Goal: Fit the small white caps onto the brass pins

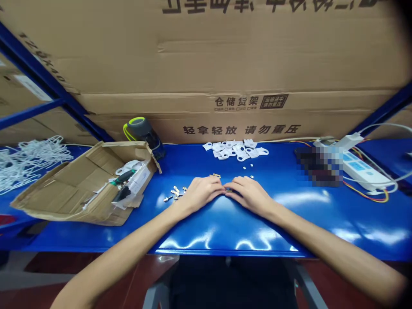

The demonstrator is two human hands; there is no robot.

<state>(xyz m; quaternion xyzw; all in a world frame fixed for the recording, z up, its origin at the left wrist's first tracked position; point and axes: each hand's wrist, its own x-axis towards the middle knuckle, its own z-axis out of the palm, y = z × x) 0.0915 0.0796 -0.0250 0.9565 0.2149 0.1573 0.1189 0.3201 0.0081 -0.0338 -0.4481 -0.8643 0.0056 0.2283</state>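
My left hand (204, 193) and my right hand (250, 195) meet fingertip to fingertip over the blue tabletop (225, 231). The fingers of both are closed in a pinch. A small brass-coloured metal part (229, 191) shows at my right fingertips, mostly covered by them. What my left fingers pinch is hidden. Just beyond my left hand lie small brass strips (216, 175). To its left is a loose group of small metal pins (175, 194). A few tiny white pieces (252, 176) are scattered beyond my right hand.
White tags with round holes (238, 149) are piled at the back. An open cardboard box (64, 184) with a green-handled tool (124, 177) stands left, before a dark cylindrical container (144, 133). White wire hooks (32, 161) lie far left. A power strip (363, 167) with cables is right.
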